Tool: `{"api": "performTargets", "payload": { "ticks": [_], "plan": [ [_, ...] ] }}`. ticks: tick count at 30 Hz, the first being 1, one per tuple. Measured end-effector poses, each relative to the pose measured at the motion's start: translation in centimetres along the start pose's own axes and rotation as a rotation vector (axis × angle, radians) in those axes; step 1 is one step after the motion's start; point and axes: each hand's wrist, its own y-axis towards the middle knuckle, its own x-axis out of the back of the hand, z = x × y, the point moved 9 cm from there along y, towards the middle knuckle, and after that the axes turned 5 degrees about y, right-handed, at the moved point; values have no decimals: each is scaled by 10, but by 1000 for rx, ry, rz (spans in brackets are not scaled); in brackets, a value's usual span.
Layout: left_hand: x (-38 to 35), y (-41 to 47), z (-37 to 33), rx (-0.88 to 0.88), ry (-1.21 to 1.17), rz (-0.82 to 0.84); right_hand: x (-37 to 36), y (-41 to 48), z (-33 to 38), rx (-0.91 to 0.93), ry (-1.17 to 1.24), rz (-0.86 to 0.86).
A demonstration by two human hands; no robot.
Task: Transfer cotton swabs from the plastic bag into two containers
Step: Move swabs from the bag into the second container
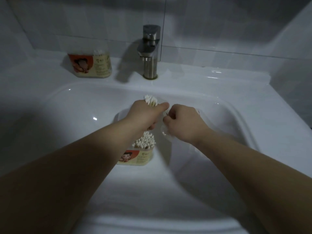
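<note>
Left hand (pixel 146 114) closed on bundle of white-tipped wooden cotton swabs (pixel 150 100), long axis pointing away, directly above open labelled clear plastic container (pixel 137 155) in white basin (pixel 236 115). Right hand (pixel 183 123) pinching crumpled clear plastic bag (pixel 166 132). Second labelled container (pixel 91 64) on far-left ledge.

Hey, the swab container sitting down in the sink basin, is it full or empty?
Full, or close to it: the container in the basin stands upright with white swab tips crowding above its rim, partly hidden behind the left forearm.
</note>
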Motion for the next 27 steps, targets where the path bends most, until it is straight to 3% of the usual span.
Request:
{"api": "performTargets", "payload": {
  "ticks": [7, 12, 19, 27],
  "plan": [
    [-2, 4, 1, -12, 8, -24, -6, -2, 6, 45, -48, 113],
    [2, 4, -6, -86, -35, -65, 18, -2, 16, 63, -122, 0],
    [-2, 3, -6, -65, -112, -31, 51, -5, 7, -76, -401, -130],
    [-1, -1, -8, -71, -50, 5, 48, -9, -20, -262, -410, -72]
  ]
}}
